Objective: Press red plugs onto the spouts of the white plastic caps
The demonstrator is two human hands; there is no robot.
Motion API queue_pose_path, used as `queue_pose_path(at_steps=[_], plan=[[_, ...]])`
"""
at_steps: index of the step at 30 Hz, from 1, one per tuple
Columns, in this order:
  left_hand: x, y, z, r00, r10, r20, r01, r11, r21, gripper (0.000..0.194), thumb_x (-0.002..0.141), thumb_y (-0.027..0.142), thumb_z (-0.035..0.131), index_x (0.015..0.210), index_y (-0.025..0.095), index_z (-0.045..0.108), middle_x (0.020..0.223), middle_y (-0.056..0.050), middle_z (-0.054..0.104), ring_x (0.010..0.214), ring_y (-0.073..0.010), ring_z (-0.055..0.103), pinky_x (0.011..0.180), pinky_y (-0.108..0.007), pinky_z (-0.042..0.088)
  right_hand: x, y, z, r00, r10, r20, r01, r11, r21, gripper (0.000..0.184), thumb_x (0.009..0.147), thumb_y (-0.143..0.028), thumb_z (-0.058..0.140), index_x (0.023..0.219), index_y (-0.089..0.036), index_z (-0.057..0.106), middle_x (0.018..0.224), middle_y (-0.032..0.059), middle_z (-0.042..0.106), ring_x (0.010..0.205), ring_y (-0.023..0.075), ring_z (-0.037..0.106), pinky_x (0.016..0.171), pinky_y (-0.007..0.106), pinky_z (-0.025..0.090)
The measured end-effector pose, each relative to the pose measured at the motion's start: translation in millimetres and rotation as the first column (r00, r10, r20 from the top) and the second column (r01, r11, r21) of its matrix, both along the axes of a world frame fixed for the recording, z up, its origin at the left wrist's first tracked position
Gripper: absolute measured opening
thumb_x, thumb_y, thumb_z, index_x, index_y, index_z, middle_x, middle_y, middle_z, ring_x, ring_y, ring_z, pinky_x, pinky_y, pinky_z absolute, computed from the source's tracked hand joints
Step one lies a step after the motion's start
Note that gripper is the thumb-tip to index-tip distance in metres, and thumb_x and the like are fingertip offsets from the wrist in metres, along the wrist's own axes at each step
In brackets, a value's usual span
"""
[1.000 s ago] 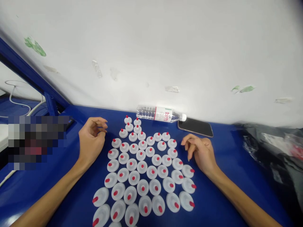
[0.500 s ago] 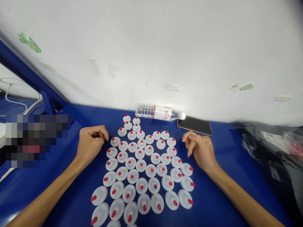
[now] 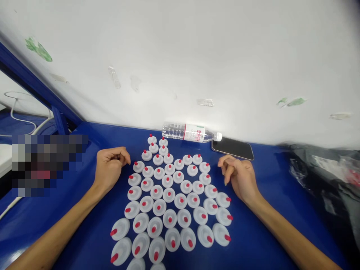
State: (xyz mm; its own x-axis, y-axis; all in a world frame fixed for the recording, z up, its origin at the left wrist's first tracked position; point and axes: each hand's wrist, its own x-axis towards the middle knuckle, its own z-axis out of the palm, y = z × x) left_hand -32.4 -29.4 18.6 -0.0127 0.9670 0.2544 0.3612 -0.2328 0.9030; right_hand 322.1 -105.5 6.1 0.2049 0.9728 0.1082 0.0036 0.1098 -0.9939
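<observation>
Several round white plastic caps with red tips (image 3: 170,219) stand in uneven rows on the blue table (image 3: 92,228) between my hands. Left of the rows rests my left hand (image 3: 109,168), its fingers curled into a loose fist with no object showing in it. On the other side, my right hand (image 3: 242,178) lies with its fingers loosely bent and apart, holding nothing. Neither hand touches a cap. The nearest caps are cut off by the bottom of the view.
A clear plastic bottle (image 3: 194,133) with a white label lies on its side by the white wall (image 3: 180,56). Beside its cap is a dark phone (image 3: 233,148). Dark fabric and plastic bags (image 3: 317,180) sit at the right; a blue frame bar (image 3: 28,86) and cables stand left.
The whole view has shifted slightly, so everything appears a little further right. My hands and the caps keep their places on the table.
</observation>
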Motion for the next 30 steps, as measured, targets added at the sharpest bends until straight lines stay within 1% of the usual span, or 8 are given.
queue_pose_path(at_steps=[2, 7, 15, 22, 24, 26, 28, 30], plan=[[0, 0, -0.1, 1.000, -0.008, 0.009, 0.008, 1.000, 0.001, 0.019, 0.044, 0.017, 0.041, 0.045, 0.023, 0.059, 0.043, 0.002, 0.037, 0.044, -0.0127, 0.031, 0.048, -0.030, 0.021, 0, 0, -0.3, 1.000, -0.002, 0.002, 0.002, 1.000, 0.000, 0.050, 0.084, -0.022, 0.054, 0.036, -0.025, 0.068, 0.067, 0.0085, 0.064, 0.065, 0.0183, 0.050, 0.060, 0.033, 0.040], [-1, 0, -1.8, 1.000, -0.005, 0.008, 0.005, 1.000, 0.008, 0.022, 0.046, 0.015, 0.040, 0.048, 0.022, 0.061, 0.045, 0.002, 0.040, 0.045, -0.0114, 0.031, 0.049, -0.029, 0.019, 1, 0, -2.5, 1.000, 0.006, 0.002, -0.006, 1.000, 0.000, 0.050, 0.084, -0.023, 0.054, 0.036, -0.024, 0.068, 0.068, 0.0083, 0.063, 0.064, 0.0175, 0.050, 0.059, 0.032, 0.040], [-3, 1, -2.6, 1.000, 0.005, -0.022, -0.005, 1.000, 0.011, 0.023, 0.051, 0.012, 0.041, 0.051, 0.021, 0.063, 0.047, 0.003, 0.044, 0.047, -0.0108, 0.033, 0.050, -0.029, 0.020, 1, 1, -3.6, 1.000, 0.021, 0.005, -0.021, 1.000, 0.000, 0.051, 0.085, -0.022, 0.053, 0.037, -0.023, 0.068, 0.070, 0.0075, 0.064, 0.063, 0.0153, 0.051, 0.060, 0.030, 0.039], [-3, 1, -3.1, 0.999, 0.017, -0.046, -0.016, 1.000, 0.019, 0.024, 0.051, 0.013, 0.040, 0.054, 0.020, 0.063, 0.046, 0.004, 0.040, 0.047, -0.0108, 0.030, 0.050, -0.029, 0.020, 1, 1, -4.0, 0.999, 0.017, 0.027, -0.017, 1.000, 0.013, 0.051, 0.085, -0.023, 0.053, 0.036, -0.023, 0.067, 0.071, 0.0072, 0.064, 0.063, 0.0146, 0.051, 0.060, 0.030, 0.040], [-3, 4, -3.8, 0.998, 0.026, -0.057, -0.024, 0.999, 0.028, 0.027, 0.052, 0.013, 0.041, 0.061, 0.020, 0.065, 0.047, 0.005, 0.039, 0.047, -0.0108, 0.030, 0.049, -0.028, 0.022, 1, 2, -5.2, 0.999, 0.014, 0.038, -0.015, 1.000, 0.020, 0.051, 0.085, -0.023, 0.053, 0.036, -0.023, 0.066, 0.070, 0.0073, 0.064, 0.063, 0.0148, 0.051, 0.060, 0.030, 0.041], [-2, 8, -2.2, 0.997, 0.030, -0.066, -0.027, 0.999, 0.036, 0.037, 0.052, 0.013, 0.041, 0.075, 0.020, 0.068, 0.050, 0.006, 0.041, 0.048, -0.0114, 0.034, 0.050, -0.027, 0.027, 1, 4, -6.4, 0.998, 0.009, 0.056, -0.011, 1.000, 0.026, 0.051, 0.085, -0.024, 0.053, 0.036, -0.023, 0.065, 0.069, 0.0076, 0.065, 0.063, 0.0154, 0.052, 0.060, 0.030, 0.042], [-3, 7, 2.9, 0.996, 0.047, -0.072, -0.043, 0.997, 0.056, 0.045, 0.054, 0.012, 0.043, 0.092, 0.021, 0.068, 0.058, 0.006, 0.049, 0.053, -0.0128, 0.044, 0.056, -0.027, 0.038, 2, 5, -5.6, 0.997, -0.005, 0.083, 0.002, 0.999, 0.037, 0.053, 0.086, -0.025, 0.053, 0.035, -0.022, 0.064, 0.070, 0.0079, 0.065, 0.063, 0.0159, 0.053, 0.061, 0.030, 0.044], [-6, -7, 9.8, 0.995, 0.075, -0.060, -0.071, 0.995, 0.074, 0.050, 0.063, 0.014, 0.049, 0.109, 0.021, 0.065, 0.074, 0.002, 0.061, 0.068, -0.0164, 0.059, 0.067, -0.030, 0.049, 3, 0, -0.6, 0.993, -0.042, 0.109, 0.036, 0.998, 0.050, 0.055, 0.091, -0.029, 0.051, 0.039, -0.022, 0.065, 0.075, 0.0083, 0.068, 0.068, 0.0178, 0.057, 0.065, 0.032, 0.047]])
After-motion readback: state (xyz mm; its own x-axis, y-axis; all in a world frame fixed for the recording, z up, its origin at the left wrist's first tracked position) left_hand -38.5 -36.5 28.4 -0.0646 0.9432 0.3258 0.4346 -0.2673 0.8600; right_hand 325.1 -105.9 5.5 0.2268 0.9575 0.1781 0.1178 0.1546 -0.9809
